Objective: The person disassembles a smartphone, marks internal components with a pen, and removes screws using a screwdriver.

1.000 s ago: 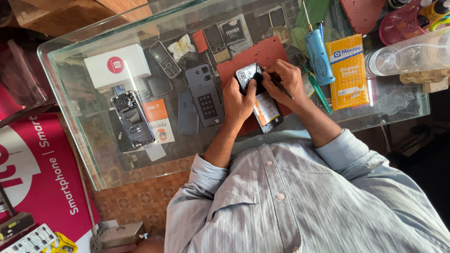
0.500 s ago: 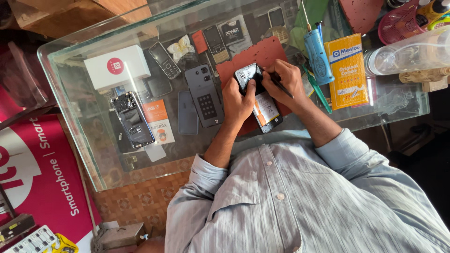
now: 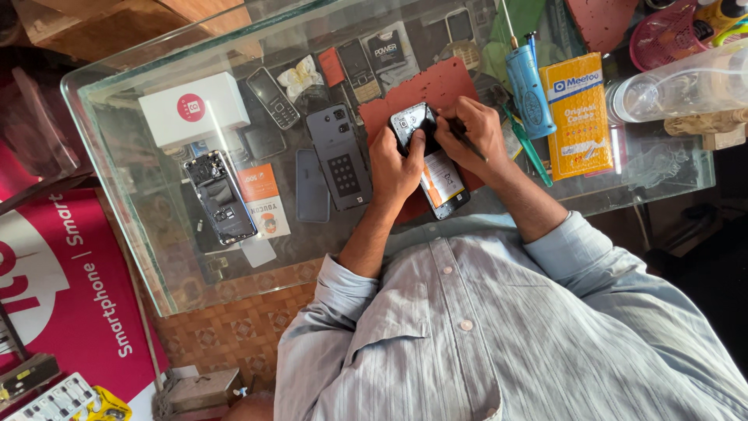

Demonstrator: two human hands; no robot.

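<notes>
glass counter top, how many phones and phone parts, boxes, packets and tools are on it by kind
Opened phones with the insides showing: 2 (black one held in both hands, black one lying at the left)
Grey keypad phone: 1
Grey phone back covers: 2
White box: 1
Yellow packet: 1
Blue tool: 1
Total: 8

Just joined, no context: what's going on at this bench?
A person in a striped shirt is bent over a glass table, working on an opened phone that lies on a red mat. The left hand steadies the phone; the right hand presses a thin dark tool to its upper end. Other phones and back covers lie to the left, beside a white box. A blue tool and a yellow packet lie to the right.
</notes>
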